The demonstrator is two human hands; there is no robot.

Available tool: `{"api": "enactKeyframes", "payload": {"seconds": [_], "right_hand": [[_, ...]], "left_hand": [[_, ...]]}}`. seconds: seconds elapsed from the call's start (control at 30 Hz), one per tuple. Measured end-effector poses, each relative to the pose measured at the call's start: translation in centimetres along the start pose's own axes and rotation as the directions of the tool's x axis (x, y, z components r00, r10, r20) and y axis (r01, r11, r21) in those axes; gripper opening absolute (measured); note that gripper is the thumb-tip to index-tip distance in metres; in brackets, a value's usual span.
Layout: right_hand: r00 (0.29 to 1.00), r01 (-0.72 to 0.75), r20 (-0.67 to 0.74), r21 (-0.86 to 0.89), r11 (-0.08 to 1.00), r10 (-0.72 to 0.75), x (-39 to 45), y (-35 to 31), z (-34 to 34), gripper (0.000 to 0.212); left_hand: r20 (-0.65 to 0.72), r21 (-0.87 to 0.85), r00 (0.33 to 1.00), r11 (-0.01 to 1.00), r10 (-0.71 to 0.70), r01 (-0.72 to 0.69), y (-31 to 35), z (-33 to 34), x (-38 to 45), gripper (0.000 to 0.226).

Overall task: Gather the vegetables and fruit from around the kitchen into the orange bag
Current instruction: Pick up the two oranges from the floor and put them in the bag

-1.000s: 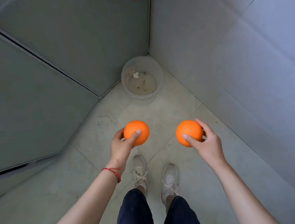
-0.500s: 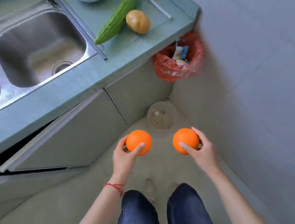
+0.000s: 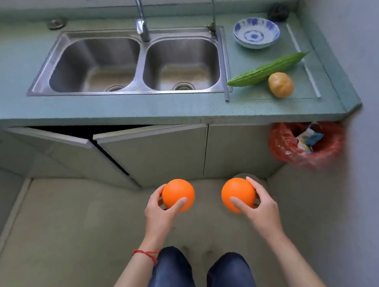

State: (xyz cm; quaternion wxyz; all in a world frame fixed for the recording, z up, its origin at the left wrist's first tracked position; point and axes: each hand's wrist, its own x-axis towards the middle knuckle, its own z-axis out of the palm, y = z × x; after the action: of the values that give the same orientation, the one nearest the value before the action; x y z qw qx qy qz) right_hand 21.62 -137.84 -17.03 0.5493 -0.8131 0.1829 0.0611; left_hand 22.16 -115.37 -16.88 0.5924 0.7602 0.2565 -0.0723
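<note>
left hand (image 3: 158, 214): I've got the fingers (image 3: 178, 203) wrapped on the left orange (image 3: 178, 195), thumb across the front, held over the floor.
right hand (image 3: 260, 205): fingers grasping the right orange (image 3: 238, 194), apart from the other one.
risk, drop: both grips look like light fingertip holds on smooth round fruit; a slip means it rolls off across the floor.
risk, both hands full: no free hand to spread the bag mouth, so a toss could miss or bounce off the rim.
orange bag (image 3: 306, 143): hangs under the bench (image 3: 180, 111) corner, to my right; a printed packet is inside, contents otherwise unclear.
risk, overhang: bench edge covers part of the opening.
bench: bitter gourd (image 3: 267, 69) and potato (image 3: 280, 85) side by side, not yet bagged.
sink (image 3: 127, 63): both basins look empty.
bowl (image 3: 256, 32): blue-and-white, nothing seen inside.
</note>
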Motion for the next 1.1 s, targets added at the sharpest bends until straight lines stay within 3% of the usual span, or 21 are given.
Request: {"api": "enactKeyframes", "payload": {"seconds": [0.2, 0.47, 0.67, 0.83, 1.1], "right_hand": [[0.959, 0.159, 0.247, -0.058, 0.986, -0.141, 0.1, -3.0, 1.7, 0.073], [0.786, 0.365, 0.557, -0.068, 0.928, -0.269, -4.7, -7.3, 10.3, 0.065], [0.605, 0.467, 0.738, -0.024, 0.884, -0.300, -11.3, -9.2, 19.3, 0.062], [0.421, 0.513, 0.858, 0.041, 0.857, -0.294, -17.8, -10.9, 26.3, 0.061], [0.122, 0.588, 0.964, 0.122, 0.799, -0.237, -27.8, -12.0, 34.5, 0.062]], "left_hand": [[-0.274, -0.158, 0.960, 0.987, -0.056, 0.013, -1.7, -2.7, -5.0, 0.060], [-0.596, -0.293, 0.785, 0.956, -0.168, -0.017, -6.0, -11.5, -11.1, 0.059], [-0.744, -0.398, 0.599, 0.917, -0.295, -0.042, -11.2, -18.3, -16.8, 0.062], [-0.814, -0.481, 0.418, 0.871, -0.404, -0.097, -15.8, -23.7, -21.8, 0.088], [-0.831, -0.556, 0.133, 0.813, -0.540, -0.171, -20.5, -28.2, -29.3, 0.083]]}}
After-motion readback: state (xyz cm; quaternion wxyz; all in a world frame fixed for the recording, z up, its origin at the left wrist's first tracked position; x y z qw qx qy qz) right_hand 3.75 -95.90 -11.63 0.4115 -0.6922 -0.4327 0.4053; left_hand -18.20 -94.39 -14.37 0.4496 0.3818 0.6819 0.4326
